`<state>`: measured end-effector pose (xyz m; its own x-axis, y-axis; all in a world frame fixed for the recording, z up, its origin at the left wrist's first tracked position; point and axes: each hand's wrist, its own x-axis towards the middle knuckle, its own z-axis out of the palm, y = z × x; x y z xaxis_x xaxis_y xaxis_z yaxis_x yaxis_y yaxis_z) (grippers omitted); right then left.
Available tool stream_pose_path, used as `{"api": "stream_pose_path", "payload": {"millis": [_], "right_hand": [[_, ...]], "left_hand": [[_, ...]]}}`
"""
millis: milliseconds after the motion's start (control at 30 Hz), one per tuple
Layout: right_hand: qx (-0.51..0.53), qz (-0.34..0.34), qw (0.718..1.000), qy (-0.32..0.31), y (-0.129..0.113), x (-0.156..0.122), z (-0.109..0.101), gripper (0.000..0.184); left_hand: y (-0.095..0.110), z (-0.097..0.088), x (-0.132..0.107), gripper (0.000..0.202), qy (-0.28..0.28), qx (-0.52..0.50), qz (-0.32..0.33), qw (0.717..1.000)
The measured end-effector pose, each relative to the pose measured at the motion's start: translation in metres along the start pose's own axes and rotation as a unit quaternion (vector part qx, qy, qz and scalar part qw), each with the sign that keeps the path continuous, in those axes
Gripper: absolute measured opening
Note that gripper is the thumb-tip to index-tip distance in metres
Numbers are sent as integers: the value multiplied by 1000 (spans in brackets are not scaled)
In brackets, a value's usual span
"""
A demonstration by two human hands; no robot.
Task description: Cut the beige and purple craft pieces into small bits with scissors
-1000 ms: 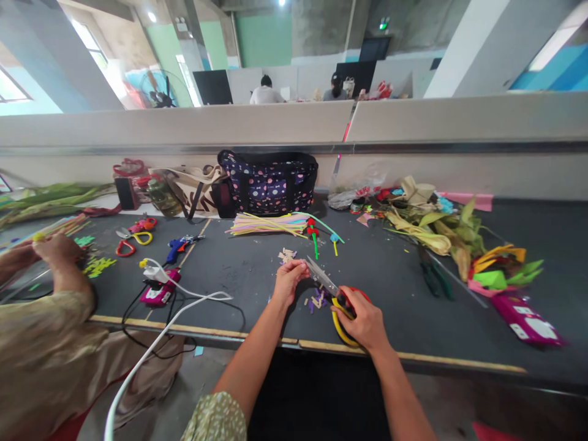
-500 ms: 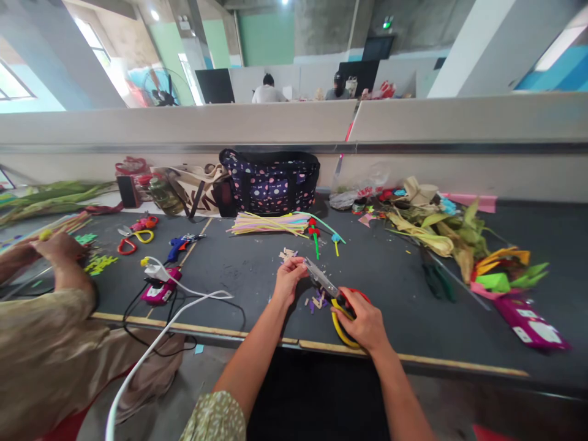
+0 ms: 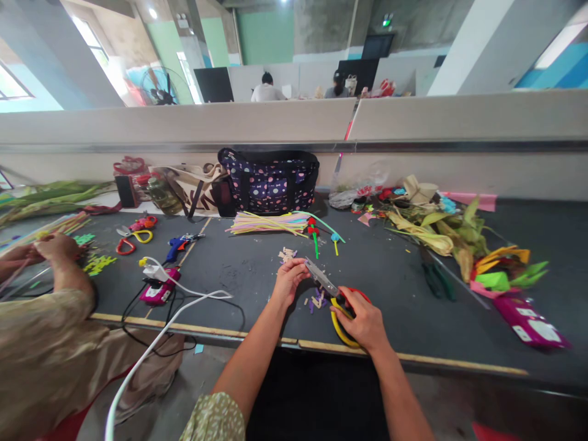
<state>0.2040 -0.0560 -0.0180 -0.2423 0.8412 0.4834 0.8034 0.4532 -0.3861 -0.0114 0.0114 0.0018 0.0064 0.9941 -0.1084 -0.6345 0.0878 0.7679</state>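
Note:
My right hand (image 3: 362,318) grips the yellow and red handles of a pair of scissors (image 3: 334,293); its blades point up and left toward my left hand (image 3: 289,278). My left hand is pinched on a small piece right at the blade tips, too small to name. Small purple and tan cut scraps (image 3: 316,301) lie on the dark table (image 3: 257,275) just below the blades. More tan scraps (image 3: 287,253) sit a little farther back.
A bundle of coloured strips (image 3: 266,223) lies before a dotted bag (image 3: 269,182). Leaves and coloured paper (image 3: 459,236) pile at the right, beside a pink packet (image 3: 528,321). A glue gun (image 3: 180,245), scissors (image 3: 133,236) and a white cable (image 3: 184,300) lie left. Another person's hands (image 3: 50,251) work at far left.
The scissor blades have closed between the earliest frame and now. My hands stay in the same place. The person at the left has shifted their hands slightly.

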Motion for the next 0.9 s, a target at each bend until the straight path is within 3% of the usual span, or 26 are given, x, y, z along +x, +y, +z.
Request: {"api": "stream_pose_path", "payload": {"millis": [500,900], "right_hand": [[6,-14,1000,3,0,0,-2,47],[-12,-35,999,21,3,-2,1,47]], "left_hand": [[-2,-1,3,25,35,-52,-52,997],[-5,7,1,24,20,-48,-63,997]]}}
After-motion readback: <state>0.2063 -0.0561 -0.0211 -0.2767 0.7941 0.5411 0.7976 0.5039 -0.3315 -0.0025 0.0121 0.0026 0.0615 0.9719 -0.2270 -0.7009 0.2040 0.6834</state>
